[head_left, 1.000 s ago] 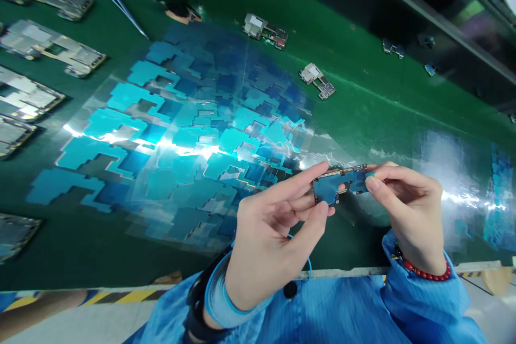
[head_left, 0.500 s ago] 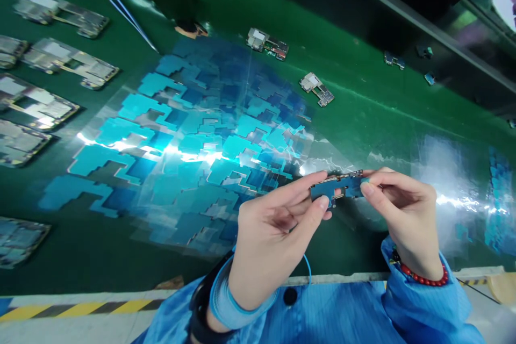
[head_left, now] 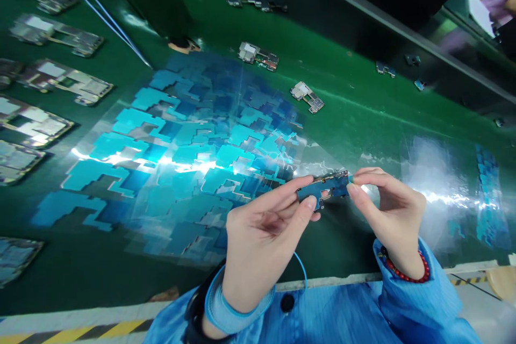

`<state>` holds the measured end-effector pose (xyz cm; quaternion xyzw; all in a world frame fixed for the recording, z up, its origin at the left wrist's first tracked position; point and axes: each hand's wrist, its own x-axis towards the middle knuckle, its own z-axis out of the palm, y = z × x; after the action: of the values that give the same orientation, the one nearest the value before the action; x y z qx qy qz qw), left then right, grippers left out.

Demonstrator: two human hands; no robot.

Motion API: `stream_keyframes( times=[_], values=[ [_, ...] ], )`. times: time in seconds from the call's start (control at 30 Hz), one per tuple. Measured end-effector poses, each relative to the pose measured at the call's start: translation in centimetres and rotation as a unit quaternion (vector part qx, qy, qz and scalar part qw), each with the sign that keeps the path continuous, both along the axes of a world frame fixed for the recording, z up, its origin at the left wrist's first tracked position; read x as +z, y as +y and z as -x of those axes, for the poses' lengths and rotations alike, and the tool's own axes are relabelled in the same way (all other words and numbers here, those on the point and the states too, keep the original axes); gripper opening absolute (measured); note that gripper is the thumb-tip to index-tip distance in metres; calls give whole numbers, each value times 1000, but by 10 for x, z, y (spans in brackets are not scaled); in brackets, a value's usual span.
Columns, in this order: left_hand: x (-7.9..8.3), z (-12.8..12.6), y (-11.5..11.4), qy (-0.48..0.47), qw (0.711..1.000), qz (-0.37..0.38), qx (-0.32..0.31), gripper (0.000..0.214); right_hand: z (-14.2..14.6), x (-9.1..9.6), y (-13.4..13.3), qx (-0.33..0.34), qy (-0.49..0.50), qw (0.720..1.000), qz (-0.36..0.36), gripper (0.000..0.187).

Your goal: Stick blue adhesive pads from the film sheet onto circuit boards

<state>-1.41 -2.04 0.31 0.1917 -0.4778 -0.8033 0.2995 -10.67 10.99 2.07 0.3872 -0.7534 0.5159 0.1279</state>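
A small circuit board (head_left: 322, 193) with a dark blue face and a cut-out in its middle is held tilted above the mat. My left hand (head_left: 270, 231) grips its left end, thumb on the blue face and fingers behind. At the board's right end, my right hand (head_left: 382, 199) pinches with thumb and forefinger, and a small teal bit of film (head_left: 350, 178) shows between the fingertips. Just left of the hands lie clear sheets bearing many blue film cut-outs (head_left: 149, 97), shaped much like the boards.
Several circuit boards (head_left: 66, 80) lie along the left of the green mat (head_left: 355, 102), near tweezers (head_left: 116, 32). Two more boards, one of them small (head_left: 307, 97), lie beyond the sheets. Another film sheet (head_left: 489, 199) is at the right. A dark ledge (head_left: 363, 5) borders the back.
The view has shifted slightly, so the hands and board appear a little further left. My right fingertips are slightly off the board's end, with the teal bit between them.
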Motion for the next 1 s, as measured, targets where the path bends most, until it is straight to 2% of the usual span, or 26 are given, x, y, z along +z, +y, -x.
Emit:
stream_keyframes(
  times=[0.13, 0.27, 0.37, 0.57, 0.73, 0.93, 1.0],
  values=[
    [2, 0, 0, -3, 1000, 11, -22, 23, 0, -1, -1, -3, 14, 1000, -2, 18],
    [-10, 1, -4, 25, 999, 43, -14, 26, 0, 0, -2, 4, 46, 999, -4, 16],
    [-18, 1, -8, 29, 995, 84, -42, 30, -1, 0, -4, -12, 75, 997, -5, 12],
    [-22, 2, -9, 34, 994, 98, -26, 30, -1, 2, -6, -23, 92, 995, -1, 11],
    [-19, 1, -8, 36, 996, 85, -8, 27, 1, 0, -6, -43, 123, 991, 8, 15],
    [-4, 1, -1, -3, 999, 25, 43, 23, 2, -4, -1, -79, 67, 995, 14, 14],
    [-1, 1, -2, -12, 1000, 19, 19, 23, 0, -5, -1, -77, 41, 996, 8, 16]
  ],
)
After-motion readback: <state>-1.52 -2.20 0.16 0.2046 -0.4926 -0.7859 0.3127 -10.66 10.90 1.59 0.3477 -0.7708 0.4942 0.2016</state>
